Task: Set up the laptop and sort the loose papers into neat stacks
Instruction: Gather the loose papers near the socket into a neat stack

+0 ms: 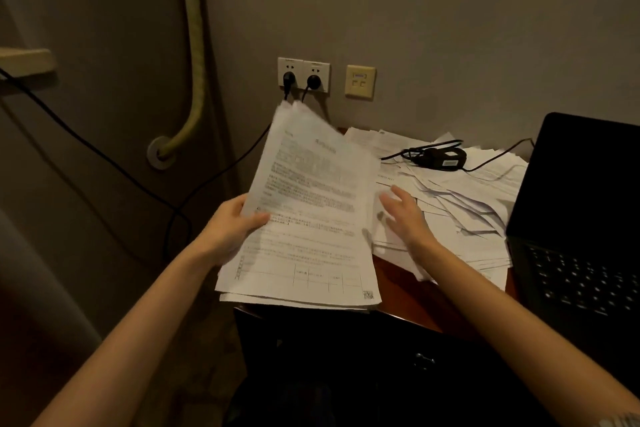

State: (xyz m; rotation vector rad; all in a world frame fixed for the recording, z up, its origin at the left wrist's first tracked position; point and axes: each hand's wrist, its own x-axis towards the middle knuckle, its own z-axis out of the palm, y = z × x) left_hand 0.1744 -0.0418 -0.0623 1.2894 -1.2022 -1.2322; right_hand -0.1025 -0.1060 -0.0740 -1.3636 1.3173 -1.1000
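Reddish-brown wooden desk (408, 298) set against the wall. Lying directly on it: a spread of loose papers (460, 198) covering the rear and middle, and 1 open black laptop (581, 236) at right.

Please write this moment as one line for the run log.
left hand: holds paper stack | right hand: open over loose papers | laptop: open, screen dark | charger: on papers

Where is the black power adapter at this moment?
In the head view, the black power adapter lies on top of the loose papers at the back of the desk, left of the open laptop and below-right of the wall sockets.
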